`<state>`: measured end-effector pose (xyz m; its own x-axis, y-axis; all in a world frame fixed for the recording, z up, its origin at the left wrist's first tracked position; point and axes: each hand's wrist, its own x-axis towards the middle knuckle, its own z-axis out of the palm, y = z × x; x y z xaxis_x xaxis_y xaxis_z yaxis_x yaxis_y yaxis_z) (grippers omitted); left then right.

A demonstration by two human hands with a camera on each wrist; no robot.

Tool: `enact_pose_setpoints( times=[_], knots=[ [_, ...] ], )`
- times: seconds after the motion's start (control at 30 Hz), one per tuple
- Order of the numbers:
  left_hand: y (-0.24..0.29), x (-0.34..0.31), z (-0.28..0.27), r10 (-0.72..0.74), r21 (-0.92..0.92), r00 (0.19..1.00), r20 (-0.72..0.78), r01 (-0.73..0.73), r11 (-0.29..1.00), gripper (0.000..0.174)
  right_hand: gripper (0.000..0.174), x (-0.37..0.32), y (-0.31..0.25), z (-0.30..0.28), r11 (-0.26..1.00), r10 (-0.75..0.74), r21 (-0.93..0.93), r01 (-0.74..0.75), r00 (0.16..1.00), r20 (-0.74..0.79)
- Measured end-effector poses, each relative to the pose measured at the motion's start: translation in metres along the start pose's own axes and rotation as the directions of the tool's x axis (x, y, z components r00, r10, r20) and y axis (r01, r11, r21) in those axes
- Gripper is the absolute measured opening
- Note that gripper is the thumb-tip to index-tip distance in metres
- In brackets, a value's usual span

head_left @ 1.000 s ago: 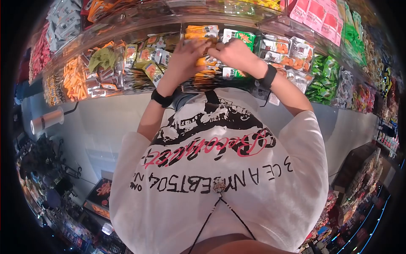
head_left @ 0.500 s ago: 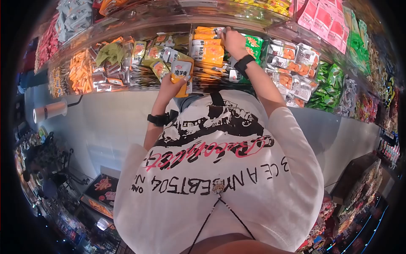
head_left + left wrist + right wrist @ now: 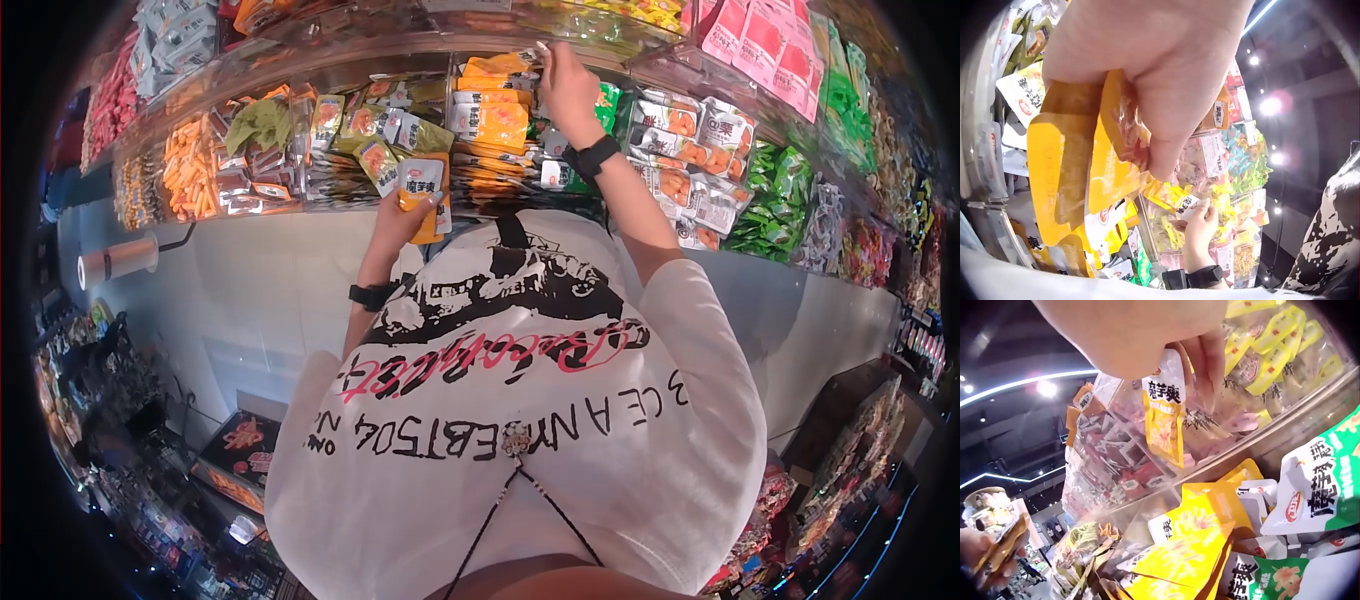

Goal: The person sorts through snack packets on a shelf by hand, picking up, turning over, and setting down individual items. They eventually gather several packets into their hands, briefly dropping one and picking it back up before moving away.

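In the head view my left hand (image 3: 395,225) grips yellow-and-white snack packets (image 3: 424,178) near the front edge of the display. The left wrist view shows these yellow pouches (image 3: 1060,175) side by side under my thumb. My right hand (image 3: 572,95) is over the back of a compartment of matching yellow packets (image 3: 497,122). Between its thumb and fingers it pinches one yellow-and-white packet (image 3: 1165,422), which hangs upright above the stacked yellow packets (image 3: 1191,544) in the right wrist view.
Green-and-white packets (image 3: 1329,481) lie just right of the yellow ones. Olive-coloured packets (image 3: 365,125) fill the compartment to the left. Clear dividers and a raised rear ledge (image 3: 400,50) border the bins. White packets with orange pictures (image 3: 690,150) stand farther right.
Both hands were together over the yellow packets. My left hand has moved left and toward my body, holding packets; my right hand has shifted rightward and back and lifted a packet.
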<state>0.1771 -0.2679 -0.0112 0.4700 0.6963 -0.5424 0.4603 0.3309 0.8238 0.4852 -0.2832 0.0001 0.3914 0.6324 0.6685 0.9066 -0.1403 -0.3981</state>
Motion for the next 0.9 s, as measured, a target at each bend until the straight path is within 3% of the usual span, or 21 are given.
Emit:
enact_pose_setpoints(
  times=[0.07,0.13,0.2,0.27,0.3,0.47,0.53,0.57,0.6,0.67,0.7,0.73,0.77,0.8,0.83,0.87,0.9],
  knots=[
    [0.005,-0.006,0.003,0.000,-0.079,1.000,0.011,0.001,0.997,0.034,0.010,0.003,0.003,-0.003,0.998,0.049,0.042,-0.048,0.998,-0.031],
    [0.002,-0.005,0.002,-0.005,-0.054,1.000,0.003,0.005,0.999,0.035,0.010,0.008,0.008,-0.006,0.987,-0.025,0.157,0.034,0.998,-0.060],
    [-0.002,-0.004,0.002,-0.010,-0.030,1.000,-0.005,0.010,1.000,0.036,0.010,0.017,0.007,-0.011,0.982,-0.116,0.145,0.120,0.993,-0.034],
    [-0.005,-0.003,0.003,-0.002,-0.043,1.000,-0.016,0.001,0.999,0.036,0.011,0.029,-0.002,-0.019,0.885,-0.450,-0.020,0.466,0.865,0.220],
    [-0.004,-0.003,0.003,-0.002,-0.039,1.000,-0.018,0.001,0.999,0.036,0.013,0.033,-0.003,-0.008,0.829,-0.526,-0.046,0.558,0.805,0.275],
    [0.022,-0.010,0.013,0.031,-0.097,0.998,0.057,-0.025,0.995,0.034,0.026,0.016,-0.011,0.048,0.811,-0.572,0.110,0.575,0.739,0.356],
    [0.009,-0.004,0.015,0.101,-0.082,0.995,0.018,-0.099,0.992,0.033,0.035,0.002,-0.015,0.049,0.887,-0.457,0.104,0.450,0.820,0.343],
    [0.002,0.000,0.016,0.163,-0.070,0.986,-0.020,-0.164,0.984,0.033,0.040,-0.007,-0.014,0.048,0.929,-0.361,0.099,0.357,0.814,0.456],
    [0.003,-0.001,0.014,0.160,-0.072,0.987,-0.024,-0.162,0.984,0.033,0.040,-0.016,-0.009,0.050,0.928,-0.364,0.104,0.358,0.811,0.458],
    [0.006,0.000,0.011,-0.028,-0.087,0.999,0.035,0.031,0.996,0.028,0.042,-0.034,0.002,0.054,0.902,-0.428,0.152,0.405,0.786,0.447],
    [0.004,0.004,0.011,-0.032,-0.087,0.999,0.033,0.035,0.996,0.028,0.040,-0.039,0.004,0.053,0.902,-0.428,0.148,0.405,0.800,0.420],
    [0.002,0.008,0.013,0.000,-0.248,0.999,0.052,0.012,0.969,0.027,0.040,-0.040,-0.004,0.045,0.903,-0.426,0.151,0.401,0.800,0.422],
    [0.000,0.013,0.016,0.036,-0.404,0.997,0.065,-0.007,0.915,0.026,0.036,-0.043,-0.010,0.035,0.954,-0.276,0.224,0.197,0.868,0.413],
    [0.003,0.015,0.018,0.032,-0.405,0.997,0.065,-0.003,0.914,0.026,0.034,-0.042,-0.020,0.022,0.956,-0.117,0.292,-0.012,0.901,0.418],
    [0.009,0.017,0.021,0.040,-0.557,0.993,0.112,0.030,0.830,0.027,0.032,-0.039,-0.030,0.010,0.900,-0.055,0.414,-0.134,0.909,0.414],
    [0.013,0.020,0.024,0.057,-0.690,0.986,0.157,0.068,0.721,0.028,0.032,-0.036,-0.035,-0.001,0.901,-0.056,0.413,-0.134,0.907,0.417],
    [0.017,0.025,0.028,0.115,-0.757,0.981,0.159,0.046,0.652,0.031,0.032,-0.032,-0.038,-0.010,0.936,-0.089,0.318,-0.149,0.776,0.624]
  ],
)
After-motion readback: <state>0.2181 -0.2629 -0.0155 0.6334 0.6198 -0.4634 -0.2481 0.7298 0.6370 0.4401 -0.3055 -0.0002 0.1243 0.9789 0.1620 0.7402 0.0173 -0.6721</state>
